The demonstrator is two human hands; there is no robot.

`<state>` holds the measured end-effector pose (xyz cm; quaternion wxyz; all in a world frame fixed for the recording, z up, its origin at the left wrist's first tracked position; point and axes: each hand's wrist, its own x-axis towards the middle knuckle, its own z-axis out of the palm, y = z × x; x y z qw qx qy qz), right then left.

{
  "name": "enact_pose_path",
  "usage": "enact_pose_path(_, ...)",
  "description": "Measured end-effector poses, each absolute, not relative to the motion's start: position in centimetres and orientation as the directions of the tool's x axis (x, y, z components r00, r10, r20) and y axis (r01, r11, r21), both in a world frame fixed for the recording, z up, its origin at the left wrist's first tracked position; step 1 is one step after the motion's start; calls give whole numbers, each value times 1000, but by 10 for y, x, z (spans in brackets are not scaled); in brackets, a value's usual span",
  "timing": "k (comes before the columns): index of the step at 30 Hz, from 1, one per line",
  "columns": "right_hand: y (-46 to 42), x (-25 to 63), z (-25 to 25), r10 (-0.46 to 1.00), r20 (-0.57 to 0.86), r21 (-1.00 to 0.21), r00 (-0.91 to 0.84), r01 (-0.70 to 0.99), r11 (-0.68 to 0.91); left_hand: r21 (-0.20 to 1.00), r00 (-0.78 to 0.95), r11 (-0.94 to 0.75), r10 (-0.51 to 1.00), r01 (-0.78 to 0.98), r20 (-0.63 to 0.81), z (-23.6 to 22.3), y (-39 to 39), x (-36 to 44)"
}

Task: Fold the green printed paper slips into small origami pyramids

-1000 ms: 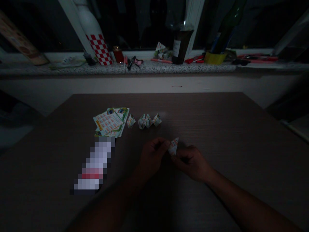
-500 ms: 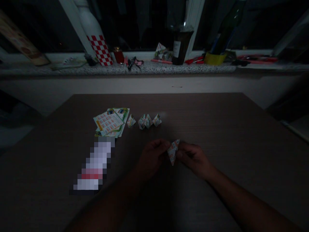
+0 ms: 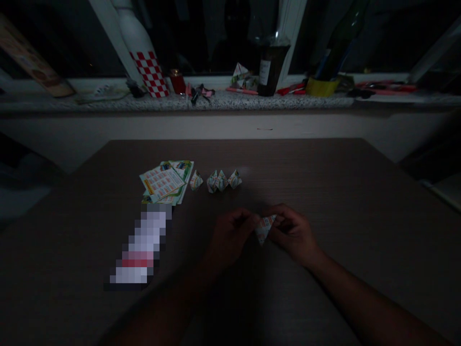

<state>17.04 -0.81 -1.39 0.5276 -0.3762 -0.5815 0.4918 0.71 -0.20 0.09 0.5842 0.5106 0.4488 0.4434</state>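
My left hand (image 3: 234, 235) pinches a small folded paper triangle (image 3: 264, 228) between thumb and fingers at its left corner. The paper is printed in white and orange, with one point facing down toward me. On its other side my right hand (image 3: 293, 233) has curled fingers against the right edge, and its fingertips are partly hidden behind the paper. Beyond my hands stand several folded paper pieces (image 3: 222, 180) with pointed tops, one (image 3: 196, 180) a little apart at the left. Left of them lies a loose pile of printed paper sheets (image 3: 163, 183).
A pixelated phone-shaped object (image 3: 142, 247) lies left of my forearm on the brown table (image 3: 324, 173). Behind the table, a speckled windowsill (image 3: 230, 102) carries a checkered bottle (image 3: 149, 69), a dark cup (image 3: 268, 72), yellow tape (image 3: 321, 87) and a green bottle (image 3: 340, 43).
The folded paper has turned from a tall, narrow shape to a wider downward triangle and shifted slightly right. My right fingers have moved up along its edge. The other paper pieces stay put.
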Motion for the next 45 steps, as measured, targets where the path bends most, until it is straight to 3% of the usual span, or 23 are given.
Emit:
enact_pose_path(5,-7,171,-12,974,196,-974,-118,-141,179,957,234,168,966,-236,-112,-1,0,7)
enact_pose_path(10,-9,174,-15,949,306,-937,-75,154,314,945,282,225,947,-238,-154,-8,3,5)
enact_pose_path(13,-10,175,-15,937,337,-913,-96,209,350,936,344,269,921,-226,-182,-11,5,3)
enact_pose_path(24,-10,171,-12,988,59,-998,-141,-47,53,948,371,307,892,-81,-257,1,4,5)
enact_pose_path(29,-9,171,-7,979,-35,-995,-199,-83,-52,939,369,316,896,-138,-247,-5,3,5)
enact_pose_path(45,-10,176,-8,961,-33,-998,-275,-46,-47,947,424,304,874,-98,-237,-2,0,6)
